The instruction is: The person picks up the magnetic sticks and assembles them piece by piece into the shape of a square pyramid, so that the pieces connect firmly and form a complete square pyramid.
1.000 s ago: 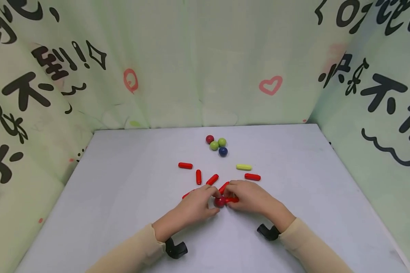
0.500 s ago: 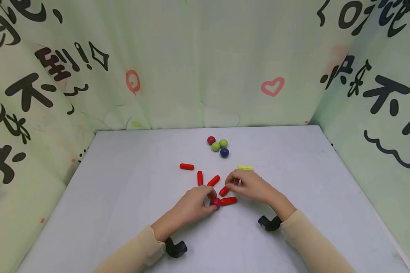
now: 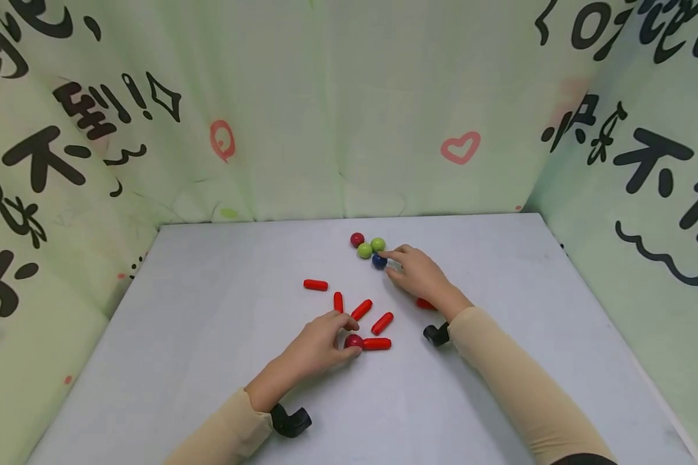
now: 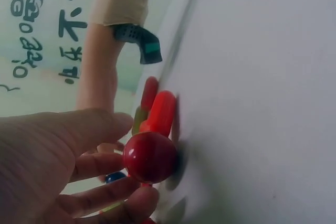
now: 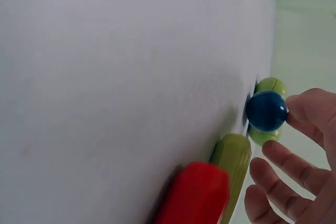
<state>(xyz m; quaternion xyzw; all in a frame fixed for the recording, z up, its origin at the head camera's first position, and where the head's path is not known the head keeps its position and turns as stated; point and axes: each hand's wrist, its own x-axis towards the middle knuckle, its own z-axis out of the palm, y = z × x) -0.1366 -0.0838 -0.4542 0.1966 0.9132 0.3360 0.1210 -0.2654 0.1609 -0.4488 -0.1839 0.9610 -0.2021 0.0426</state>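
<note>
A dark red ball [image 3: 353,341] is sitting on the table [image 3: 477,400] inside the curve of the left hand [image 3: 320,343], whose thumb and fingers are curling round it in a light pinch. A red stick [image 3: 377,344] is lying on the ball's right side, its end touching the ball and its length pointing away from the hand. A blue ball [image 3: 379,261] is lying farther back, at the tips of the right hand [image 3: 415,274]; a fingertip there is meeting its edge, while the remaining fingers are spreading apart without wrapping it.

Just behind the blue ball, two green balls [image 3: 364,250] are resting close together, with a second red ball [image 3: 357,239] standing beside them. A yellow-green stick [image 5: 231,161] is lying near the right hand's lower fingers in the right wrist view, next to another red stick [image 5: 195,195]. Between the hands, two slanted red sticks [image 3: 382,323] are lying on the tabletop; an upright-pointing one [image 3: 338,302] and a sideways one [image 3: 315,284] are resting beyond the left hand. Black wrist devices [image 3: 291,421] are hanging below both beige sleeves [image 3: 223,426].
</note>
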